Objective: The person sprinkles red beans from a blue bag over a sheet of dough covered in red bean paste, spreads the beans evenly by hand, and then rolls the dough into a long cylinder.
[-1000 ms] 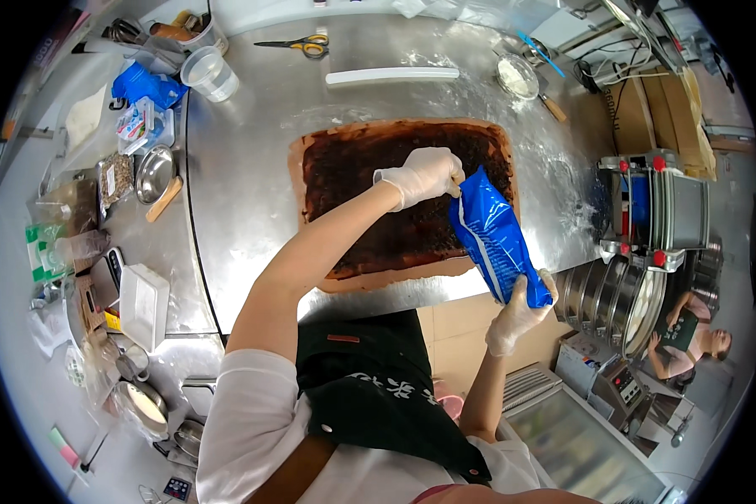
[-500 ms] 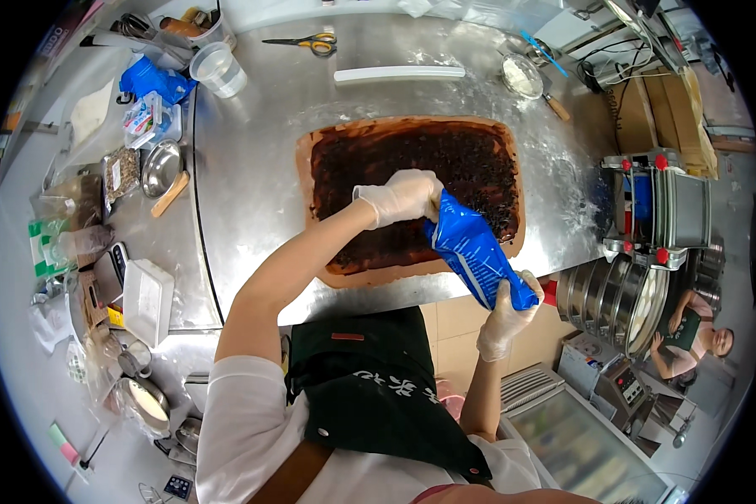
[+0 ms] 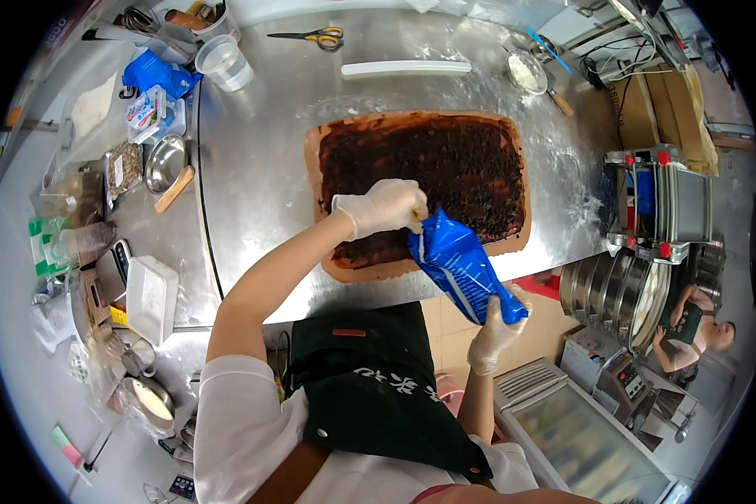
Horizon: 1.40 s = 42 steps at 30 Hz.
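A flat brown dough sheet (image 3: pixel 314 160) lies on the steel table, spread with a dark, chocolate-coloured layer and strewn with small dark bits. A blue plastic bag (image 3: pixel 462 260) is held tilted above its near right part, the upper end towards the sheet. My left hand (image 3: pixel 382 208), in a clear glove, is closed on the bag's upper edge; its fingertips are partly hidden there. My right hand (image 3: pixel 494 336), also gloved, grips the bag's lower end beyond the table's front edge.
Black and yellow scissors (image 3: pixel 323 38) and a white bar (image 3: pixel 406 68) lie at the back. A sieve (image 3: pixel 527 74) with white powder rests back right. To the left are a metal bowl (image 3: pixel 166 162) and a white tray (image 3: pixel 153 298). Another person (image 3: pixel 695 332) stands far right.
Both hands and the blue bag have moved a little left and nearer to me. The dark bits look more widely spread over the sheet. The view has shifted slightly.
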Each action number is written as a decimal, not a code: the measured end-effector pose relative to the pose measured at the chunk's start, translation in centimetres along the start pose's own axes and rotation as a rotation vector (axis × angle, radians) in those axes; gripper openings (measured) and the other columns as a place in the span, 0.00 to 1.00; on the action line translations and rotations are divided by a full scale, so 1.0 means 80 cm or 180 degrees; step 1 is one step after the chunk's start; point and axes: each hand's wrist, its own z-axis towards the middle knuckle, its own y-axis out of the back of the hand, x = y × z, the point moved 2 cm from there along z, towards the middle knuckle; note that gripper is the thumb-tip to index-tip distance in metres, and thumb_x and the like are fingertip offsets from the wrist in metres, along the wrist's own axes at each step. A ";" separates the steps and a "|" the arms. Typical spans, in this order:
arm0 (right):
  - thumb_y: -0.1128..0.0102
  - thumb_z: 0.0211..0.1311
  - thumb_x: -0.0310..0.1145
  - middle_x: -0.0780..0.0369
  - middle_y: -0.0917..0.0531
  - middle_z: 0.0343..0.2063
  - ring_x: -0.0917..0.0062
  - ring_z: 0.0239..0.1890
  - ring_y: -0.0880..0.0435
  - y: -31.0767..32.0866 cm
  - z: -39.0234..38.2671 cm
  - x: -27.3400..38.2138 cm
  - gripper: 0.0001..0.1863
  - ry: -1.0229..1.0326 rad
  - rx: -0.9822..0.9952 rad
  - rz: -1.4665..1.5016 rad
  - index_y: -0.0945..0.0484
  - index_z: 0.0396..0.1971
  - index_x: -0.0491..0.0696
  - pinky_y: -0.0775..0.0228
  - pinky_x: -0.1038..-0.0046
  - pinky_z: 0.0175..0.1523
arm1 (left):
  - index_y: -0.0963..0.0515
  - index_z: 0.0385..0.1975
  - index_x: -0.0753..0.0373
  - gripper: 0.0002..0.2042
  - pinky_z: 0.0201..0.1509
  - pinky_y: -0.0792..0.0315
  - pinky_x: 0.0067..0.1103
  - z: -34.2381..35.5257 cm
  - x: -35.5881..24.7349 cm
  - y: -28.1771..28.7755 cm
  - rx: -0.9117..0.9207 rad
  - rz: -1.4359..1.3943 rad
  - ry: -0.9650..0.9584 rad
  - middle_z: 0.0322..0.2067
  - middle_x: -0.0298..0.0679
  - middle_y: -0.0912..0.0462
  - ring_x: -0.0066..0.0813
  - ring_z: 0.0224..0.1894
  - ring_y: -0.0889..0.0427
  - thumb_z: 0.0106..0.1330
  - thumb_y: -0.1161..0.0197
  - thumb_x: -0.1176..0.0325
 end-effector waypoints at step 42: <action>0.37 0.59 0.16 0.60 0.24 0.49 0.76 0.50 0.23 0.076 0.116 0.016 0.21 0.0863 -0.0906 -0.0140 0.32 0.51 0.44 0.31 0.70 0.62 | 0.13 0.31 0.59 0.08 0.47 0.25 0.30 0.213 -0.066 -0.036 -0.0173 0.0017 -0.0346 0.32 0.39 0.15 0.39 0.42 0.18 0.51 0.27 0.68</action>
